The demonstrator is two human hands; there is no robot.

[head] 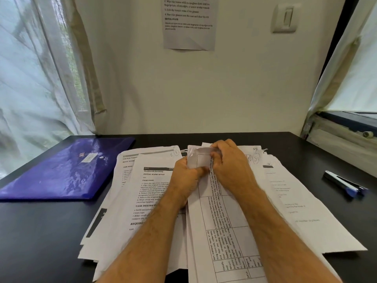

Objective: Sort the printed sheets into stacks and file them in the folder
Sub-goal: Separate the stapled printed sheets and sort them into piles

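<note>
A loose spread of printed sheets (142, 193) covers the middle of the black desk (40, 231). On top lies a sheet with a printed table (220, 237), turned sideways. My left hand (186, 180) grips its upper left edge, with the thumb on the paper. My right hand (230, 164) pinches the sheet's curled top corner right beside it. Further sheets with handwritten marks (289, 197) fan out to the right. A glossy blue folder (67, 170) lies flat and closed at the left of the desk, apart from the papers.
A stapler (344, 185) in blue and white lies at the desk's right edge. The desk ends at a wall with a taped notice (189, 23) and a light switch (285, 17). Curtains hang at the left (40, 68) and a window frame stands at the right (346, 123).
</note>
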